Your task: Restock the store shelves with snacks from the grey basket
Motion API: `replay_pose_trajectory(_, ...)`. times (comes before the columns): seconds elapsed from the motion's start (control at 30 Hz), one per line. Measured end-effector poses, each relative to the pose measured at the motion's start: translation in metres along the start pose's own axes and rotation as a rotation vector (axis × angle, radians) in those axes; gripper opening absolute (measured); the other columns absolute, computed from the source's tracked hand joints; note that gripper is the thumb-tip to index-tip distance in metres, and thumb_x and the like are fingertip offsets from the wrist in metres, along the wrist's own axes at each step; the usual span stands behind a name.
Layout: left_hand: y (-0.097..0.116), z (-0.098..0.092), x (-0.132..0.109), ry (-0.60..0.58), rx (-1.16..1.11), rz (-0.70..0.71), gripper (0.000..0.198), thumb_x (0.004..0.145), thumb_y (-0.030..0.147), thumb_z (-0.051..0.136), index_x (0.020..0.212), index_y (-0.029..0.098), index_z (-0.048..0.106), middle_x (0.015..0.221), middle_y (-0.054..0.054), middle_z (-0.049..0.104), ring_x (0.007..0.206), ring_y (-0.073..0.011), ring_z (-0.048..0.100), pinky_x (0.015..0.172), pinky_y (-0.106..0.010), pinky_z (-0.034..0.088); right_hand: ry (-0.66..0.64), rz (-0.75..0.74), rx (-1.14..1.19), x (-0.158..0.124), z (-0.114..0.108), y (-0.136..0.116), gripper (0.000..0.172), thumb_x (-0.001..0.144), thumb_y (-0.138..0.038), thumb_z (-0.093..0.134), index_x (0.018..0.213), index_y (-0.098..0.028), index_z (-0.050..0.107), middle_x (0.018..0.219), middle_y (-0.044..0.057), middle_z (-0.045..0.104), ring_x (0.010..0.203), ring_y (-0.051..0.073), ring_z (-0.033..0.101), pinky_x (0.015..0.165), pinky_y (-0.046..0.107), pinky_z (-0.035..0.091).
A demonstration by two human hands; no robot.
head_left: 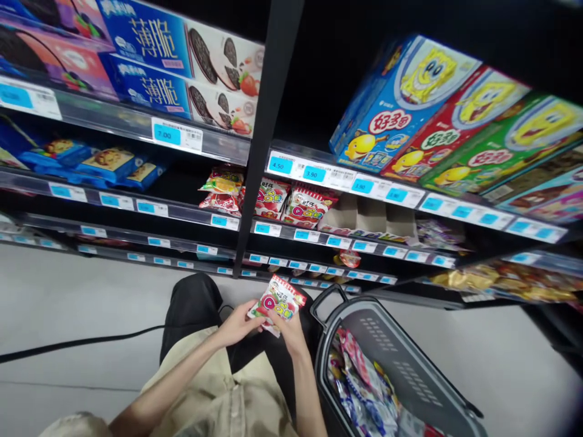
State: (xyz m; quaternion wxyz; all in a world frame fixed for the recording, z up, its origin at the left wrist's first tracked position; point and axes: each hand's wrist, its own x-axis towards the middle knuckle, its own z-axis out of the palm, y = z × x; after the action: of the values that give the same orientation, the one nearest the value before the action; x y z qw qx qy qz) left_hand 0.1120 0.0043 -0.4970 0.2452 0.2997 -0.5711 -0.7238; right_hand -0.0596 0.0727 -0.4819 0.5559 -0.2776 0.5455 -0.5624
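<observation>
Between both hands, above my lap, is a small white and red gummy candy bag [279, 298] with colourful lettering. My left hand [239, 323] grips its left edge, thumb on the front. My right hand [289, 331] pinches the lower right part, with the thumb across the front; the fingers behind the bag are hidden. Similar candy bags [307, 206] stand on the shelf ahead, right of the dark upright post. To my right, a grey shopping basket [387, 328] holds several shiny snack packets [364, 388].
Shelves rise in front, with price labels [177, 135] along their edges. Blue cookie boxes [155, 36] are at upper left, cartoon snack boxes [410, 91] at upper right. A black post [264, 109] divides the shelves. A black cable [91, 343] crosses at left over the grey floor.
</observation>
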Motion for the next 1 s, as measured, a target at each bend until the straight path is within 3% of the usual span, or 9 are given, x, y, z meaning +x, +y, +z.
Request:
replay_pose_trajectory(0.1, 0.016, -0.008, 0.007, -0.025, 0.117, 0.046, 0.037, 0.092, 0.05, 0.069, 0.107, 0.016, 0.067, 0.094, -0.006, 0.076, 0.075, -0.0177, 0.071, 0.073, -0.029, 0.057, -0.036, -0.039, -0.054, 0.002, -0.004, -0.01, 0.052, 0.073, -0.042, 0.091, 0.117, -0.021, 0.075, 0.117, 0.011, 0.079, 0.107, 0.032, 0.076, 0.097, 0.046, 0.062)
replay_pose_trajectory(0.2, 0.035, -0.014, 0.022, 0.015, 0.17, 0.079, 0.045, 0.089, 0.049, 0.072, 0.12, 0.017, 0.065, 0.102, -0.007, 0.077, 0.079, -0.0198, 0.073, 0.073, -0.03, 0.058, -0.013, -0.125, -0.173, 0.012, -0.009, -0.027, 0.053, 0.07, -0.039, 0.092, 0.117, -0.021, 0.075, 0.118, 0.011, 0.079, 0.11, 0.032, 0.075, 0.102, 0.048, 0.059)
replay_pose_trajectory(0.27, 0.051, -0.015, 0.036, 0.044, 0.169, 0.131, 0.051, 0.09, 0.052, 0.07, 0.127, 0.017, 0.062, 0.107, -0.008, 0.076, 0.081, -0.0207, 0.074, 0.075, -0.032, 0.059, 0.038, -0.195, -0.266, 0.021, -0.012, -0.046, 0.049, 0.069, -0.039, 0.091, 0.113, -0.02, 0.077, 0.117, 0.011, 0.079, 0.109, 0.033, 0.075, 0.101, 0.049, 0.06)
replay_pose_trajectory(0.37, 0.083, -0.013, 0.06, 0.078, 0.16, 0.295, 0.046, 0.103, 0.053, 0.045, 0.124, 0.016, 0.064, 0.109, -0.01, 0.076, 0.086, -0.0213, 0.075, 0.082, -0.035, 0.06, 0.228, -0.355, -0.334, 0.037, -0.012, -0.088, 0.05, 0.067, -0.042, 0.091, 0.108, -0.018, 0.078, 0.115, 0.013, 0.079, 0.109, 0.033, 0.075, 0.104, 0.051, 0.058)
replay_pose_trajectory(0.47, 0.124, -0.011, 0.085, 0.259, 0.423, 0.532, 0.037, 0.107, 0.037, 0.038, 0.119, 0.017, 0.067, 0.116, -0.011, 0.074, 0.109, -0.0234, 0.07, 0.101, -0.039, 0.055, 0.447, -0.579, -0.328, 0.055, -0.005, -0.141, 0.061, 0.067, -0.044, 0.09, 0.118, -0.015, 0.075, 0.125, 0.015, 0.076, 0.118, 0.033, 0.072, 0.111, 0.051, 0.054)
replay_pose_trajectory(0.57, 0.16, -0.011, 0.109, 0.508, 0.958, 0.71, 0.034, 0.102, 0.024, 0.046, 0.13, 0.013, 0.063, 0.136, -0.016, 0.064, 0.133, -0.029, 0.055, 0.116, -0.046, 0.044, 0.415, -0.706, -0.373, 0.076, 0.011, -0.185, 0.061, 0.071, -0.045, 0.087, 0.122, -0.014, 0.073, 0.131, 0.016, 0.073, 0.123, 0.032, 0.069, 0.113, 0.05, 0.051)
replay_pose_trajectory(0.63, 0.176, -0.012, 0.122, 0.588, 1.262, 0.704, 0.039, 0.099, 0.021, 0.049, 0.134, 0.007, 0.06, 0.14, -0.021, 0.059, 0.136, -0.0336, 0.05, 0.116, -0.048, 0.041, 0.303, -0.735, -0.403, 0.09, 0.026, -0.201, 0.056, 0.073, -0.045, 0.086, 0.119, -0.014, 0.074, 0.128, 0.016, 0.074, 0.12, 0.031, 0.071, 0.112, 0.049, 0.052)
replay_pose_trajectory(0.73, 0.186, -0.016, 0.138, 0.606, 1.507, 0.578, 0.039, 0.097, 0.021, 0.051, 0.127, 0.0, 0.064, 0.129, -0.026, 0.063, 0.126, -0.0373, 0.055, 0.109, -0.049, 0.043, 0.208, -0.765, -0.405, 0.11, 0.048, -0.207, 0.053, 0.073, -0.044, 0.085, 0.115, -0.013, 0.074, 0.123, 0.017, 0.076, 0.116, 0.032, 0.073, 0.109, 0.049, 0.054)
replay_pose_trajectory(1.0, 0.185, -0.021, 0.154, 0.569, 1.624, 0.472, 0.04, 0.095, 0.027, 0.055, 0.123, 0.0, 0.066, 0.111, -0.022, 0.069, 0.108, -0.0338, 0.061, 0.099, -0.045, 0.043, 0.181, -0.894, -0.57, 0.151, 0.079, -0.209, 0.035, 0.078, -0.044, 0.078, 0.101, -0.018, 0.077, 0.109, 0.013, 0.081, 0.11, 0.031, 0.075, 0.107, 0.046, 0.056)
